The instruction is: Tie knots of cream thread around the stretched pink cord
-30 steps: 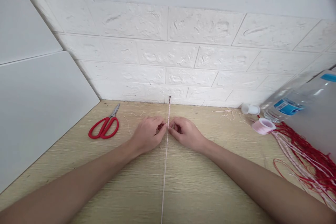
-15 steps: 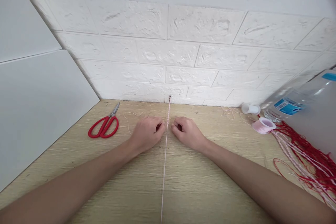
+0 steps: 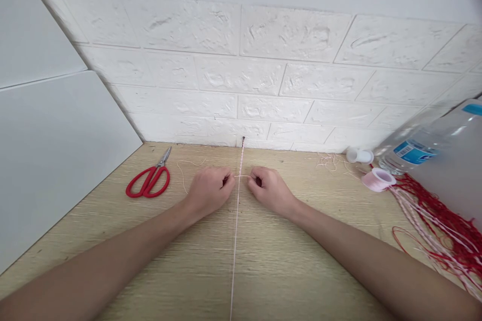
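A pale pink cord (image 3: 235, 241) runs taut from a small dark anchor (image 3: 243, 138) at the wall's foot down towards me. Its far stretch is a thicker knotted or braided length (image 3: 241, 159) in pink and white. Across the cord, at the near end of that length, lies a thin thread (image 3: 244, 176) drawn straight. My left hand (image 3: 211, 188), left of the cord, is closed in a pinch on one side of the thread. On the other side my right hand (image 3: 270, 189) pinches it too, fingers curled. The thread's ends inside the fingers are hidden.
Red-handled scissors (image 3: 148, 180) lie to the left, beside a loose thread (image 3: 184, 175). At the right are a white spool (image 3: 359, 155), a pink thread spool (image 3: 378, 179), a plastic bottle (image 3: 414, 150) and a heap of red cords (image 3: 448, 225). A white brick-pattern wall (image 3: 259, 80) stands behind.
Both hands have moved apart, left hand leftward and right hand slightly rightward. The thread between them now shows as a straight line across the cord.
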Motion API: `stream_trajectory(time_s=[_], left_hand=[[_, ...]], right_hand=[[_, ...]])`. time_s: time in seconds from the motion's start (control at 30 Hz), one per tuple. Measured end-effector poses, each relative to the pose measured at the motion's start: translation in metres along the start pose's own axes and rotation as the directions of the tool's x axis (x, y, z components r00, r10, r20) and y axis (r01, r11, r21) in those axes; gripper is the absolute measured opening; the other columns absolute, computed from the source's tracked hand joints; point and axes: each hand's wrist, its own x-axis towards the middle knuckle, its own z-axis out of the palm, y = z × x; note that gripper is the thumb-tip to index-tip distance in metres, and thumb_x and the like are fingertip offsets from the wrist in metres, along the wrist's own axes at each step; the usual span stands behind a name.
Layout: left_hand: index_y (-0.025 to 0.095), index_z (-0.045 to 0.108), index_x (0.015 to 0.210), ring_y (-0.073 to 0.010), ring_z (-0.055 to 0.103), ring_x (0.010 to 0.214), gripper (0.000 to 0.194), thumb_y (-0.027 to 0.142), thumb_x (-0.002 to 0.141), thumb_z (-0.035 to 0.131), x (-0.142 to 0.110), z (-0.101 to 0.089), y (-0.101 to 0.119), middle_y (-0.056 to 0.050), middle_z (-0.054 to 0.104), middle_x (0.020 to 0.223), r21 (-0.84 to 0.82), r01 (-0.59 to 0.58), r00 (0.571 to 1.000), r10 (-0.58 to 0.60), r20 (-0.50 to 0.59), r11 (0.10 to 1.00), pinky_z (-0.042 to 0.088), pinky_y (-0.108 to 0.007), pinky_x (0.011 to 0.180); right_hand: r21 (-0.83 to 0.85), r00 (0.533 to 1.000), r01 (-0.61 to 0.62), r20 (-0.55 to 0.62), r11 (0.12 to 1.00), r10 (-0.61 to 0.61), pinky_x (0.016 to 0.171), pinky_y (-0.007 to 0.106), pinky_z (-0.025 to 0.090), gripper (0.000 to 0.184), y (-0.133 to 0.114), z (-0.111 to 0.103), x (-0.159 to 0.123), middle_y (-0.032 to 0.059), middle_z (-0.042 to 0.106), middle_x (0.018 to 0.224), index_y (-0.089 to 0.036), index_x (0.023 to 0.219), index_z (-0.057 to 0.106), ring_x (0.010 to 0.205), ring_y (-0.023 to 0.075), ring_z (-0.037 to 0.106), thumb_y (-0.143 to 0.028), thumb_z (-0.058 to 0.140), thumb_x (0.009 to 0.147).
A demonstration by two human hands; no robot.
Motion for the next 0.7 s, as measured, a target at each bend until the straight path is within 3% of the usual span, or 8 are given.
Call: stream_trajectory(time_s=[0.7], left_hand=[[0.019, 0.037, 0.059, -0.0141, 0.041, 0.055, 0.033, 0.031, 0.089, 0.043, -0.0003, 0.0014, 0.0007, 0.000, 0.051, 0.057, 0.010, 0.065, 0.998, -0.065, 0.011, 0.998, 0.024, -0.030, 0.056]], right_hand=[[-0.011, 1.000, 0.007, -0.012, 1.000, -0.007, 0.054, 0.025, 0.026, 0.027, 0.0006, -0.0005, -0.0001, -0.0028, 0.045, 0.059, -0.020, 0.060, 0.034, 0.056, 0.0116, 0.040, -0.015, 0.048, 0.082]])
